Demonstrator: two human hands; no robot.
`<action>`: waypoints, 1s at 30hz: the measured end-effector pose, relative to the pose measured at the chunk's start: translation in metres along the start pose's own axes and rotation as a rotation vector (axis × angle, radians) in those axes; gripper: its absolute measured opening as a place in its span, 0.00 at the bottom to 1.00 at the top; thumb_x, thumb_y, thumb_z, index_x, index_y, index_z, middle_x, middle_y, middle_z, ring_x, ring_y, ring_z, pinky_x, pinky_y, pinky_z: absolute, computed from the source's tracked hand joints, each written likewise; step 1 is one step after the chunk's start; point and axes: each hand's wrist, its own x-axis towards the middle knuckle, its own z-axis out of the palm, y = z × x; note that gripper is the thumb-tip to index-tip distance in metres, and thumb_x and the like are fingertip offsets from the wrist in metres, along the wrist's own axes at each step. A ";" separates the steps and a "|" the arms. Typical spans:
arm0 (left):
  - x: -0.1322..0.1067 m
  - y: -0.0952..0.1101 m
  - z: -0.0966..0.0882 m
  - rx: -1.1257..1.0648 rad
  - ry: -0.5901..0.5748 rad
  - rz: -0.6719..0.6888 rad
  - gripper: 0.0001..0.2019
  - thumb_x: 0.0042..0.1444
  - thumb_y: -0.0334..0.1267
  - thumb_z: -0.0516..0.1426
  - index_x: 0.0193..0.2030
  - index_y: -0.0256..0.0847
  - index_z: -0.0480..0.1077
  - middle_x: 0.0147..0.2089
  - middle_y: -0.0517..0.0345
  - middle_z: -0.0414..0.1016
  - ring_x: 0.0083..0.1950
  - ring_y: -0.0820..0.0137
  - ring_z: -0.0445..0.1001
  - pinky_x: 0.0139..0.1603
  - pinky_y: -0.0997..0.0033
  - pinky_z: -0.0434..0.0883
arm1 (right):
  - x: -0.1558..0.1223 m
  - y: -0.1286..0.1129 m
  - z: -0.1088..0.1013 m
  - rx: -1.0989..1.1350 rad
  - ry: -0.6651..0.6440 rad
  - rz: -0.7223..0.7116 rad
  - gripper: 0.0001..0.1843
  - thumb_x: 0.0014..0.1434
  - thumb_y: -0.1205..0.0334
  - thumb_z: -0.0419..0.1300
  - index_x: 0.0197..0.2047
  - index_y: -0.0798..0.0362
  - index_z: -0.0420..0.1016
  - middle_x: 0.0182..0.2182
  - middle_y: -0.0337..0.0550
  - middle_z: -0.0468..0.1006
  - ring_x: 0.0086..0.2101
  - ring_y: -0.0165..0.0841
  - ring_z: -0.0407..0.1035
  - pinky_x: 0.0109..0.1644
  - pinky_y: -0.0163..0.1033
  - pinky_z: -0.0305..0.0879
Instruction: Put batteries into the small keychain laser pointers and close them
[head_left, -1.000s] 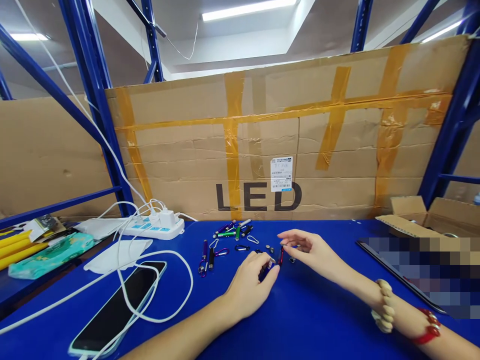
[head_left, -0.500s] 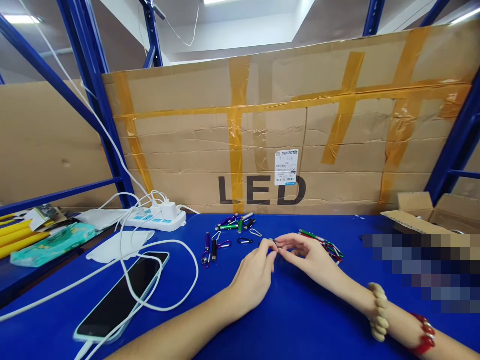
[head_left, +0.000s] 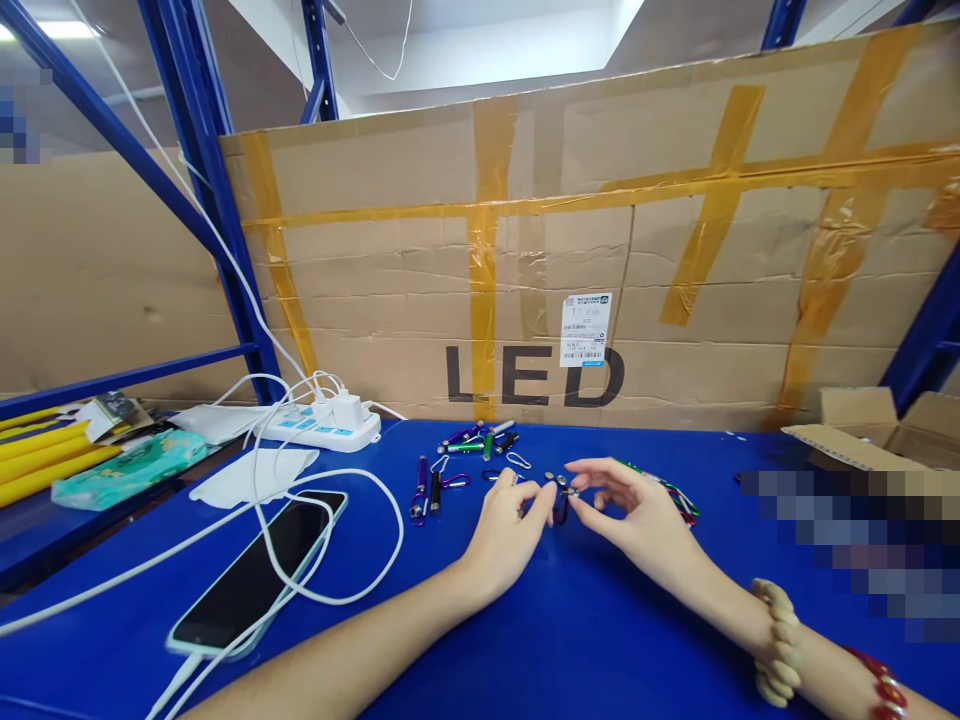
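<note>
Near the middle of the blue table, my left hand (head_left: 508, 525) has its thumb and forefinger pinched together at a small dark loop (head_left: 562, 512), which seems to hang from them. Facing it, my right hand (head_left: 637, 505) pinches one of several small round silvery pieces (head_left: 562, 482) between thumb and fingertips; the pieces sit in the gap between both hands, too small to name surely. Left of my hands lie a purple mini flashlight (head_left: 421, 480), a black mini flashlight (head_left: 436, 492) and a purple carabiner (head_left: 456, 481). Behind my right hand, green and red carabiners (head_left: 682, 505) are partly hidden.
A green mini flashlight (head_left: 465, 448) and several others lie farther back, with a white carabiner (head_left: 517, 460). A phone (head_left: 262, 570) under white cables, a power strip (head_left: 322, 428) and yellow rods (head_left: 52, 455) are on the left. An open cardboard box (head_left: 862, 440) stands right.
My hands have come slightly apart, and the round silvery pieces and dark loop now show between them. The view has shifted a little to the left.
</note>
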 end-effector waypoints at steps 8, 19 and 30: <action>0.002 -0.008 0.004 0.019 -0.050 0.091 0.21 0.61 0.44 0.43 0.24 0.38 0.69 0.28 0.60 0.59 0.36 0.71 0.64 0.39 0.72 0.61 | -0.005 -0.008 0.001 -0.133 -0.074 -0.164 0.11 0.52 0.63 0.57 0.41 0.52 0.71 0.32 0.42 0.74 0.33 0.31 0.69 0.31 0.35 0.67; -0.015 0.003 0.017 0.252 -0.011 0.849 0.19 0.53 0.38 0.49 0.13 0.36 0.64 0.22 0.59 0.60 0.20 0.78 0.54 0.19 0.76 0.55 | 0.023 0.000 -0.004 -0.166 0.021 -0.110 0.14 0.51 0.60 0.57 0.42 0.52 0.73 0.38 0.46 0.74 0.35 0.33 0.70 0.32 0.36 0.69; -0.018 0.005 0.011 0.311 -0.067 0.684 0.15 0.43 0.32 0.56 0.09 0.35 0.63 0.14 0.66 0.49 0.15 0.82 0.44 0.13 0.78 0.46 | 0.088 0.002 0.064 0.036 -0.089 0.047 0.15 0.48 0.62 0.58 0.40 0.59 0.73 0.36 0.48 0.78 0.34 0.32 0.73 0.40 0.38 0.71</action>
